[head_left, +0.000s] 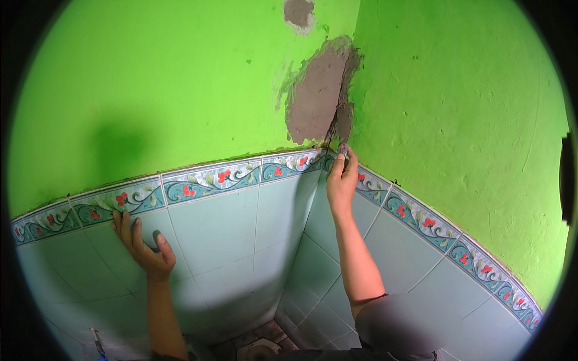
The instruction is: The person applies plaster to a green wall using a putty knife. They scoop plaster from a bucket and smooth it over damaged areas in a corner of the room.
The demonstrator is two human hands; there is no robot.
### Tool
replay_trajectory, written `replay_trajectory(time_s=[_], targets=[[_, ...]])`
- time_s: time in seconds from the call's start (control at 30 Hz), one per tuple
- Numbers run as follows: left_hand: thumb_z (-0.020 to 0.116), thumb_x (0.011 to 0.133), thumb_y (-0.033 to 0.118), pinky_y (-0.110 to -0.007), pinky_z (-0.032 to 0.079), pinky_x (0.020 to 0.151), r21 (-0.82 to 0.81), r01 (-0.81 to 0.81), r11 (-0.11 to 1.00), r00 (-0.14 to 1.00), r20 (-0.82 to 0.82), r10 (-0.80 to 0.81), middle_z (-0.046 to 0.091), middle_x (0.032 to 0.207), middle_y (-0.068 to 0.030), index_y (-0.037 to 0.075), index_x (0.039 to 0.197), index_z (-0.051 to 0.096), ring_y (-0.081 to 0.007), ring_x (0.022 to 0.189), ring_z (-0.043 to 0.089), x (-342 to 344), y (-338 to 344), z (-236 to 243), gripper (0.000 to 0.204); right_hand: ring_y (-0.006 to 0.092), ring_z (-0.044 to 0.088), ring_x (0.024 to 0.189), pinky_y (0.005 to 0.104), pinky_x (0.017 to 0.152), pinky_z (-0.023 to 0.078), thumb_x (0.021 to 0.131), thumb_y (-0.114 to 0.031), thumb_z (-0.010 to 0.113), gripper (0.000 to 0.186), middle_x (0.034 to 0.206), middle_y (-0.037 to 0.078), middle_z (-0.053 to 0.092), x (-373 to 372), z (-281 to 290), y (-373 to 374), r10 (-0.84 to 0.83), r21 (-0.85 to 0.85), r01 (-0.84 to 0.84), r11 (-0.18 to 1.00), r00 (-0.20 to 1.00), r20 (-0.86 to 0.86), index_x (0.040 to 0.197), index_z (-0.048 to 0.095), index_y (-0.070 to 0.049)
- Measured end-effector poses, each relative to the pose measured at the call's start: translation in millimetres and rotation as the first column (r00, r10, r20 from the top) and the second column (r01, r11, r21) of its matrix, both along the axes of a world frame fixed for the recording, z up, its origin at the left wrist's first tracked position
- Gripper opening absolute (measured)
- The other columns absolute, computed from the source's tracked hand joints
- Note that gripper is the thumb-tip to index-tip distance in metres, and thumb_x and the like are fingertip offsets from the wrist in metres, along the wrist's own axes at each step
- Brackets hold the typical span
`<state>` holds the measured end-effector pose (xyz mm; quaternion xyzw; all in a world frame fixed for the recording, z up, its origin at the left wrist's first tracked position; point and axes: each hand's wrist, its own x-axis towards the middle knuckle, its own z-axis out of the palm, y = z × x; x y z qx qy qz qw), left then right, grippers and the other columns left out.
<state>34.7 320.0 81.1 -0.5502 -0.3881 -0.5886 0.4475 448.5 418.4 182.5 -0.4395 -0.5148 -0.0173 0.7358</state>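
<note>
My right hand grips a small putty knife, its narrow blade coated in grey-brown filler, upright at the wall corner just above the tile border. The blade lies against a large irregular patch of grey-brown filler on the green wall; a smaller patch sits higher up. My left hand has its fingers apart and holds nothing, fingertips resting on or close to the floral border tiles of the left wall.
Pale blue-green tiles cover both lower walls. At the lower left is a small metal fitting or tool with a blue part. Down in the corner, a tiled floor and a partly hidden round fixture show.
</note>
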Motion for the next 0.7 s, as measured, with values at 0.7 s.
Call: replay_trajectory(time_s=[0.7], targets=[[0.049,0.096,0.017,-0.068,0.019,0.118,-0.009,0.006,1.0,1.0,-0.007,-0.006,0.041,0.147,-0.0299,-0.005,0.132,0.043,-0.0525,0.143,0.034,-1.4,0.3,-0.5,0.043,0.0115,0.05,0.071,0.0272,0.067,0.045,0.107,-0.021,0.05,0.044,0.089,0.009,0.062,-3.7,27.5,-11.6,0.011,-0.02,-0.011,1.0,1.0,-0.028,0.142,0.047,0.006]])
